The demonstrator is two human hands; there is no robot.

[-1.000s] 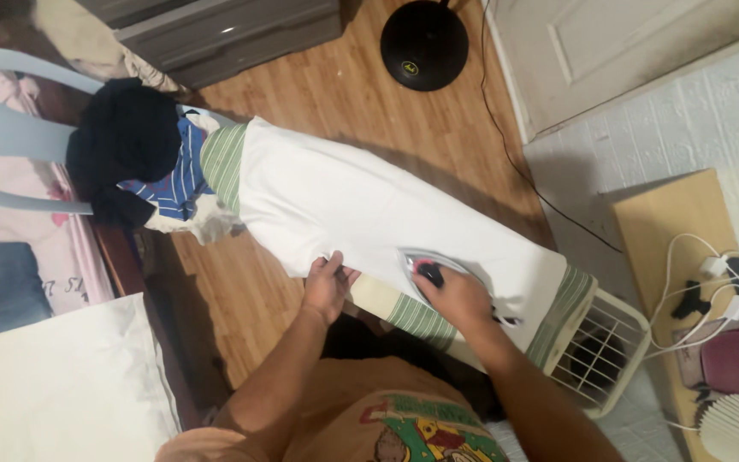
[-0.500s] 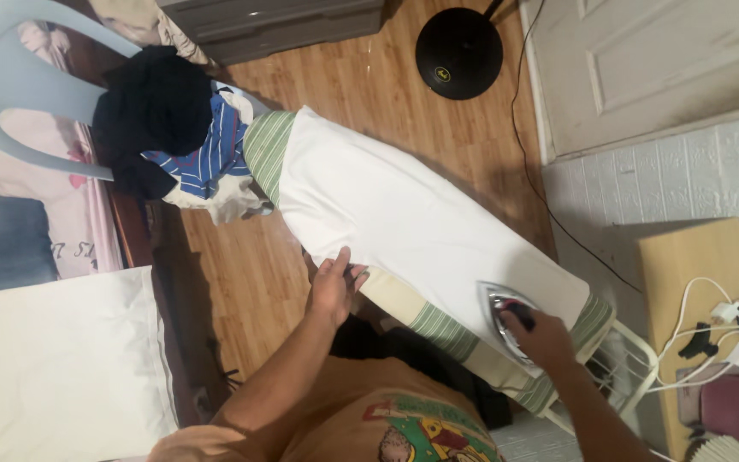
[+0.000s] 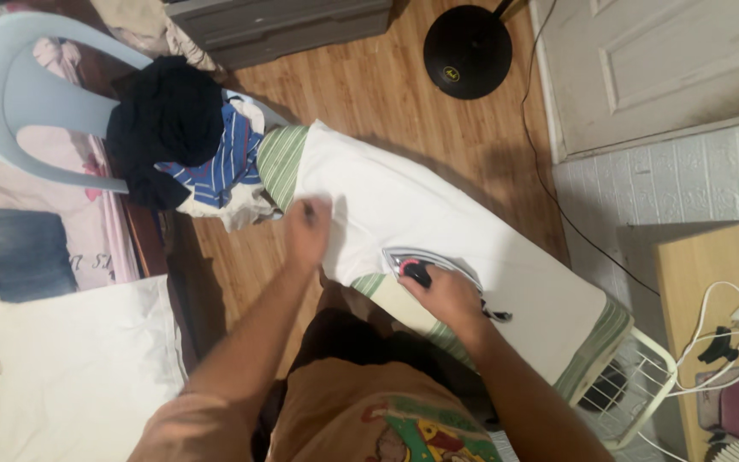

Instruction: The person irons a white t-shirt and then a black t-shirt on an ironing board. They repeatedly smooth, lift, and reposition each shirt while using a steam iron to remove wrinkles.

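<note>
A white cloth [image 3: 421,214] lies spread over a green-striped ironing board [image 3: 282,162]. My right hand [image 3: 445,295] grips the black handle of a silver clothes iron [image 3: 416,261], which rests on the cloth near the board's near edge. My left hand [image 3: 308,231], blurred by motion, sits at the cloth's near left edge; I cannot tell whether it pinches the cloth or only presses on it.
A pale plastic chair [image 3: 36,111] piled with dark and blue-striped clothes [image 3: 186,141] stands beyond the board's left end. A black round fan base [image 3: 468,38] sits on the wood floor. A wooden shelf [image 3: 712,282] with plugs and white cables is at right. White bedding [image 3: 62,376] lies at left.
My right hand has slid the iron from the board's right end back toward the middle. My left hand has moved up and left along the cloth's edge.
</note>
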